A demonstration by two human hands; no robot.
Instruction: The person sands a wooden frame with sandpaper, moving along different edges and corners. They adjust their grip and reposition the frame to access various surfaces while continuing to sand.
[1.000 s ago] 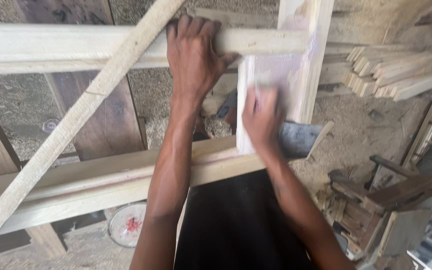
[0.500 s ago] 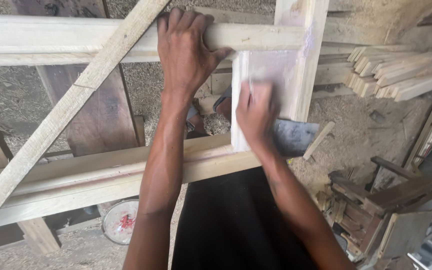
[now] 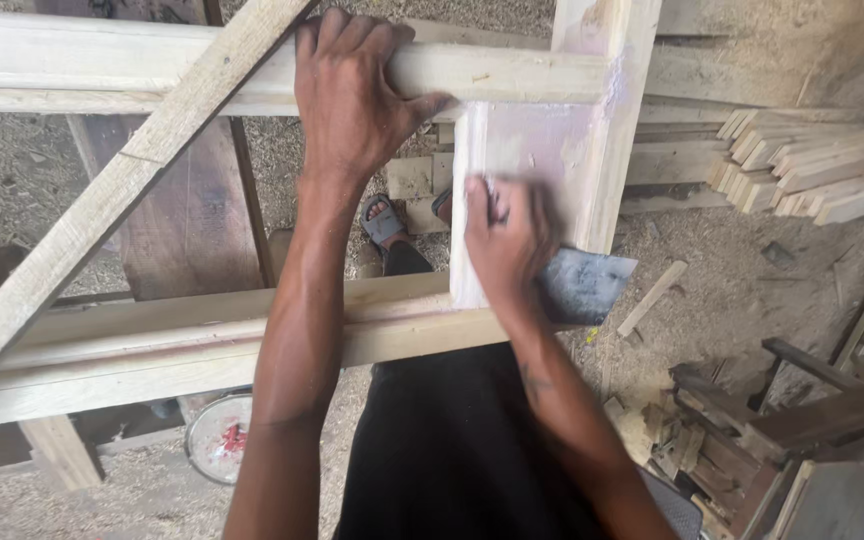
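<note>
1. Pale wooden frame post (image 3: 552,160), smeared with pinkish-white filler, stands where an upper rail (image 3: 512,75) and a lower rail (image 3: 202,335) meet it
2. Right hand (image 3: 502,245) presses a grey sheet of sandpaper (image 3: 587,285) flat against the post's lower face, fingers closed over the sheet
3. Left hand (image 3: 347,95) is clamped over the upper rail, just left of the post
4. Stacked timber strips (image 3: 812,165) lie on the sawdust-strewn floor (image 3: 712,290)

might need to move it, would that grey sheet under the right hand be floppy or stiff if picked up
The grey sheet looks thin, with a free edge jutting past the wooden post, so probably floppy and light. Its surface looks gritty, so it is unlikely to slip from the right hand.
</note>
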